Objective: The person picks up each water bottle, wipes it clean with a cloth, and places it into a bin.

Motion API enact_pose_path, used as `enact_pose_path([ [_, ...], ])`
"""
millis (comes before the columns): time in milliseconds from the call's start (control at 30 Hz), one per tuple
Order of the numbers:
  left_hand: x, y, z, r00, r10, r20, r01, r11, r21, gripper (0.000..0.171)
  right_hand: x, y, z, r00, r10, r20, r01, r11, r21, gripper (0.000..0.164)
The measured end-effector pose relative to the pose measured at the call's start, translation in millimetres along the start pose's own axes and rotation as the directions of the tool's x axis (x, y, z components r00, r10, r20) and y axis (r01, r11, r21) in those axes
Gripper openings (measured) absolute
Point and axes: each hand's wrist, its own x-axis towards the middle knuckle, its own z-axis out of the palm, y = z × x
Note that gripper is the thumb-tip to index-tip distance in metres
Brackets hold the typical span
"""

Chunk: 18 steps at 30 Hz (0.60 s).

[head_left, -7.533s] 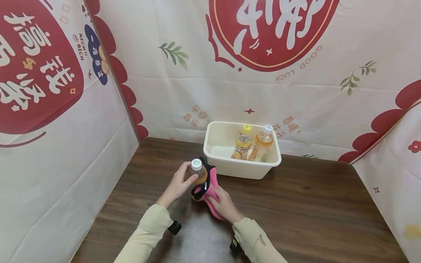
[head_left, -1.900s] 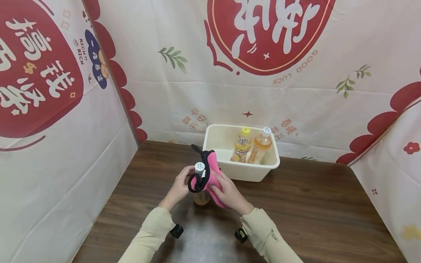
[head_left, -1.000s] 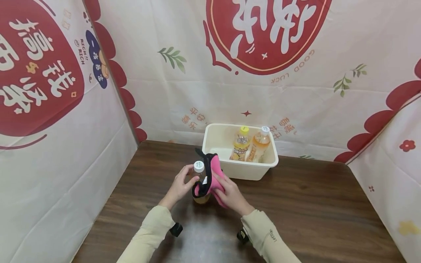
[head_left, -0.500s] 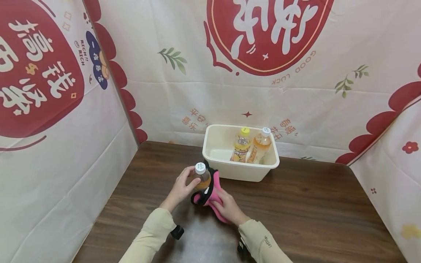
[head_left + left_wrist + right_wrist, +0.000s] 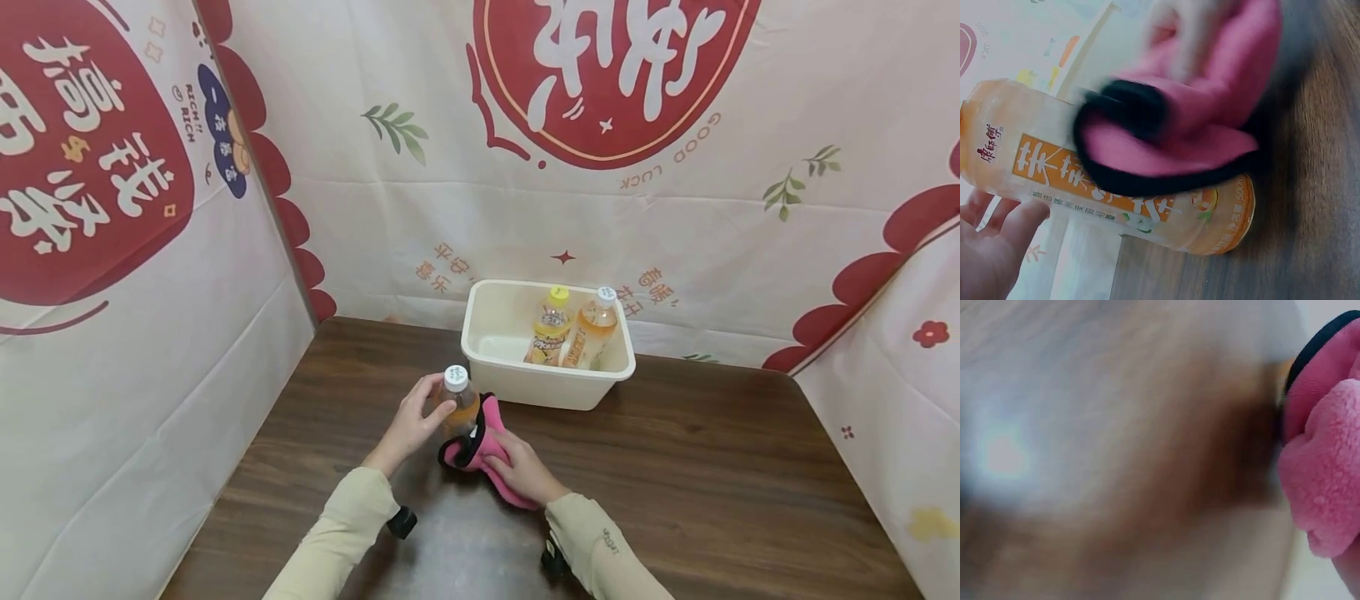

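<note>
My left hand point(image 5: 411, 425) grips a bottle of orange drink point(image 5: 459, 408) near its top, thumb on the near side. The bottle has a white cap and is upright; its base is hidden behind cloth. In the left wrist view the orange label point(image 5: 1054, 164) shows large white characters. With curled fingers my right hand point(image 5: 522, 473) holds a fluffy pink cloth point(image 5: 497, 446) with black edging. That cloth lies against the bottle's lower right side and partly wraps its front. In the right wrist view the pink cloth point(image 5: 1329, 469) fills the right edge.
Behind the hands a cream plastic bin point(image 5: 543, 387) stands by the back curtain. Inside it, to the right, lean a yellow-capped bottle point(image 5: 551, 333) and a white-capped bottle point(image 5: 592, 333). The brown wooden table point(image 5: 697, 475) extends to the right; printed curtains enclose the left, back and right.
About two seconds ago the cloth was up by the bottle's cap; my right hand has since brought it down to the lower part. My left hand has kept its hold on the bottle.
</note>
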Motion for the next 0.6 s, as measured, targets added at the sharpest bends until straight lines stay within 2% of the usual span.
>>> enact_pose_path([
  [100,-1.6,-1.4,0.3,1.000,0.018,-0.007,-0.018,1.000,0.015,0.032,10,-16,-16,0.999,-0.012,-0.051,0.014,0.999,0.038,0.035],
  [200,-2.8,-2.8,0.5,0.999,0.038,-0.013,-0.038,0.999,0.020,0.031,24,-36,-36,0.993,-0.077,-0.092,0.082,0.996,0.044,0.041],
  [367,-2.1,-2.8,0.9,0.999,0.036,0.013,-0.036,0.999,0.006,0.033,40,-57,-58,0.989,-0.129,-0.075,0.129,0.992,0.006,0.048],
  [467,-2.3,-0.7,0.6,1.000,0.015,0.016,-0.015,1.000,-0.001,0.032,39,-55,-54,0.987,-0.145,-0.072,0.145,0.989,-0.009,0.046],
  [600,-3.1,-2.2,1.2,1.000,0.019,0.001,-0.019,1.000,0.007,0.031,28,-37,-34,0.983,-0.143,-0.118,0.147,0.989,0.025,0.037],
])
